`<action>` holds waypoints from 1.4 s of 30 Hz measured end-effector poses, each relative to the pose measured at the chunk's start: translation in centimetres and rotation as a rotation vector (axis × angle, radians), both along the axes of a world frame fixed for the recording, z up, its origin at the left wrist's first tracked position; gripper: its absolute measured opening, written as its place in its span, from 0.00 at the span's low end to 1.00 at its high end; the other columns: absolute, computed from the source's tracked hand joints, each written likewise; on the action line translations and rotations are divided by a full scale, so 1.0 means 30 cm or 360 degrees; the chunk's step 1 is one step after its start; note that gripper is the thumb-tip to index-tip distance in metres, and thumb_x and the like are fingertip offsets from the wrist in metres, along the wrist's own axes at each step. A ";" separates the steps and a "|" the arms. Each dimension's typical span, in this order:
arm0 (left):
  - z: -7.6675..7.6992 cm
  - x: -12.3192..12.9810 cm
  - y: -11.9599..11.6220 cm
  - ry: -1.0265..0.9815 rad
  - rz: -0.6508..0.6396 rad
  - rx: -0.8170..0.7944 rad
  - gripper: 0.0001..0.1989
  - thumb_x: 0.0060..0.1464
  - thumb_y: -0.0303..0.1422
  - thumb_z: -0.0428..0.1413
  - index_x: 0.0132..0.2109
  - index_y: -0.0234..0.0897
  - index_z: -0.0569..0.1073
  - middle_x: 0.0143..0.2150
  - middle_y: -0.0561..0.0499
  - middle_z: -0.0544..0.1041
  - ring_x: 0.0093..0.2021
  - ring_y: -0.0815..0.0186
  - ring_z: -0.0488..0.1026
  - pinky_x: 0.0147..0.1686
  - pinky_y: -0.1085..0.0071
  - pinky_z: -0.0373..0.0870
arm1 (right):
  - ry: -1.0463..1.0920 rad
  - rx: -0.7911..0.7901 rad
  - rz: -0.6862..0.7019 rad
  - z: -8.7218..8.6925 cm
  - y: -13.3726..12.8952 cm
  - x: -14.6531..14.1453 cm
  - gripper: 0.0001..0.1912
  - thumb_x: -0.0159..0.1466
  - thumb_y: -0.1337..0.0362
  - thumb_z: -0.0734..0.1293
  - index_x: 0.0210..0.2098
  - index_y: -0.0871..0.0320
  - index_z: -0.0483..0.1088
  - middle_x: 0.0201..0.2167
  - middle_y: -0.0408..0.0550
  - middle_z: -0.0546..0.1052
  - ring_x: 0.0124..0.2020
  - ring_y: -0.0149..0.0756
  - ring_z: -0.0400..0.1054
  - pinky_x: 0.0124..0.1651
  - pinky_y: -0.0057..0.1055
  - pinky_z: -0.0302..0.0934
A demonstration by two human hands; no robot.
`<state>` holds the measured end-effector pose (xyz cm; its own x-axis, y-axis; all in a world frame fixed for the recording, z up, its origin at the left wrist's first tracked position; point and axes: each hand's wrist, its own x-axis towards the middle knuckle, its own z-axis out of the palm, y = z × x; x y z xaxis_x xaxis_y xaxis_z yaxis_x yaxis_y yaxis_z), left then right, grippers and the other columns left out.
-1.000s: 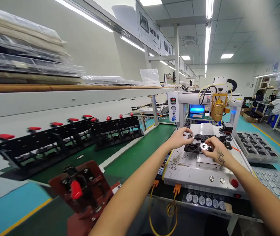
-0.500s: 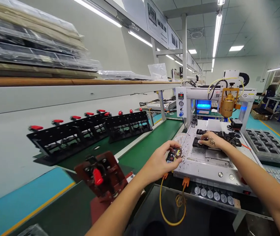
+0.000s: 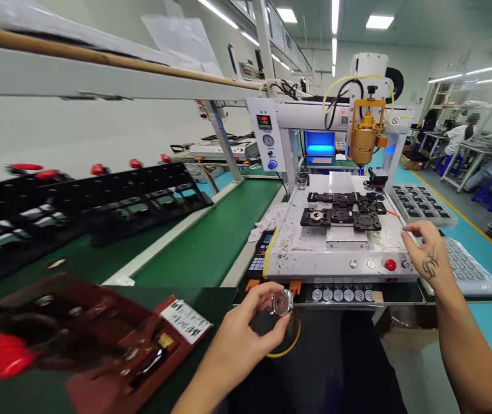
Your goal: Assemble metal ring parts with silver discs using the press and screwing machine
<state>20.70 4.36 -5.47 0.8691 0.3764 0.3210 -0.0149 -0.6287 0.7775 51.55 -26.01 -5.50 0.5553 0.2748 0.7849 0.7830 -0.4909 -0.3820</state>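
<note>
My left hand (image 3: 250, 330) pinches a round, silver-coloured metal watch case (image 3: 282, 303) between thumb and fingers, in front of the machine's front edge. My right hand (image 3: 431, 259) is at the right front corner of the white dispensing machine (image 3: 310, 256), its fingers loosely bent and apart, with nothing visible in them. On the machine bed lie black fixture blocks (image 3: 343, 214). A silver ring-shaped part (image 3: 316, 216) sits in the left block. A brass-coloured dispensing head (image 3: 363, 141) hangs above the bed.
A dark red clamp fixture (image 3: 142, 351) with a red handle is at the lower left. Black clamp racks (image 3: 151, 192) line the left bench. To the right are a tray of black parts (image 3: 422, 204) and one of round pieces (image 3: 470, 267). A red button (image 3: 389, 264) is on the machine front.
My right hand has left the black fixture and moved right to the machine's corner, uncovering the silver part. My left hand, still gripping the watch case, is lower. The view has shifted.
</note>
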 end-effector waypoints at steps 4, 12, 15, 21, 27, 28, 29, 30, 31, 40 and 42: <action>-0.118 0.055 -0.048 0.0118 -0.0148 -0.0148 0.17 0.59 0.36 0.60 0.54 0.39 0.72 0.45 0.48 0.82 0.44 0.61 0.82 0.47 0.65 0.80 | 0.0166 -0.0012 -0.0254 -0.182 -0.193 -0.042 0.24 0.69 0.40 0.69 0.38 0.57 0.71 0.37 0.50 0.73 0.41 0.46 0.67 0.47 0.42 0.60; -0.343 0.358 -0.279 0.0197 -0.0813 -0.0014 0.20 0.51 0.30 0.67 0.51 0.39 0.74 0.57 0.42 0.81 0.61 0.51 0.77 0.63 0.54 0.71 | 0.0093 -0.0200 0.0082 -0.332 -0.071 -0.250 0.09 0.76 0.59 0.65 0.40 0.55 0.70 0.38 0.52 0.76 0.41 0.45 0.70 0.48 0.42 0.65; -0.421 0.422 -0.306 0.0197 -0.0922 0.0146 0.21 0.47 0.26 0.68 0.48 0.37 0.74 0.68 0.36 0.74 0.73 0.46 0.65 0.74 0.48 0.57 | 0.0168 -0.0466 0.0343 -0.413 -0.036 -0.339 0.08 0.77 0.65 0.62 0.48 0.54 0.74 0.46 0.53 0.81 0.49 0.47 0.75 0.52 0.44 0.68; -0.460 0.391 -0.303 0.0248 -0.0986 0.0186 0.20 0.52 0.28 0.67 0.51 0.39 0.73 0.72 0.39 0.70 0.76 0.49 0.61 0.78 0.47 0.51 | 0.0300 -0.0586 0.0407 -0.503 -0.063 -0.348 0.12 0.78 0.66 0.61 0.56 0.55 0.73 0.50 0.54 0.80 0.52 0.48 0.73 0.54 0.45 0.68; -0.461 0.380 -0.327 0.0201 -0.0914 0.0149 0.18 0.53 0.26 0.65 0.50 0.39 0.72 0.71 0.39 0.71 0.75 0.49 0.63 0.77 0.45 0.51 | 0.0278 -0.0746 0.0476 -0.503 -0.055 -0.301 0.15 0.77 0.63 0.64 0.60 0.57 0.75 0.51 0.58 0.78 0.49 0.51 0.70 0.51 0.46 0.66; -0.461 0.385 -0.327 0.0198 -0.0913 0.0136 0.18 0.53 0.25 0.65 0.50 0.39 0.72 0.71 0.39 0.72 0.75 0.49 0.64 0.77 0.45 0.51 | 0.0261 -0.0751 0.0495 -0.505 -0.053 -0.296 0.15 0.78 0.63 0.64 0.60 0.57 0.75 0.51 0.58 0.78 0.50 0.51 0.70 0.51 0.46 0.66; -0.461 0.389 -0.327 0.0200 -0.0918 0.0121 0.18 0.53 0.25 0.65 0.50 0.39 0.72 0.70 0.39 0.72 0.75 0.49 0.64 0.77 0.45 0.51 | 0.0242 -0.0748 0.0513 -0.509 -0.051 -0.292 0.15 0.78 0.63 0.64 0.59 0.57 0.75 0.52 0.58 0.79 0.52 0.50 0.70 0.52 0.46 0.65; -0.461 0.393 -0.325 0.0206 -0.0927 0.0104 0.18 0.52 0.25 0.65 0.50 0.39 0.72 0.70 0.38 0.72 0.75 0.49 0.64 0.77 0.46 0.51 | 0.0222 -0.0737 0.0527 -0.514 -0.051 -0.289 0.14 0.78 0.63 0.64 0.59 0.58 0.76 0.52 0.58 0.79 0.52 0.50 0.71 0.53 0.45 0.65; -0.459 0.395 -0.321 0.0217 -0.0938 0.0084 0.19 0.52 0.25 0.66 0.50 0.39 0.72 0.70 0.38 0.72 0.75 0.49 0.64 0.77 0.46 0.51 | 0.0202 -0.0721 0.0538 -0.522 -0.051 -0.289 0.14 0.78 0.64 0.64 0.58 0.58 0.76 0.52 0.58 0.79 0.52 0.49 0.71 0.53 0.45 0.65; -0.450 0.404 -0.312 0.0272 -0.0908 -0.0063 0.18 0.52 0.26 0.65 0.49 0.40 0.74 0.70 0.39 0.72 0.74 0.49 0.65 0.76 0.47 0.53 | 0.0092 -0.0530 0.0557 -0.555 -0.146 -0.399 0.12 0.75 0.71 0.62 0.49 0.55 0.77 0.45 0.54 0.82 0.46 0.44 0.76 0.47 0.42 0.67; -0.459 0.423 -0.323 0.0219 -0.0821 -0.0020 0.17 0.52 0.26 0.65 0.49 0.40 0.74 0.69 0.40 0.73 0.72 0.48 0.67 0.74 0.48 0.57 | 0.0172 -0.0480 0.0514 -0.529 -0.181 -0.417 0.10 0.75 0.71 0.63 0.50 0.55 0.75 0.48 0.55 0.80 0.50 0.46 0.75 0.53 0.44 0.68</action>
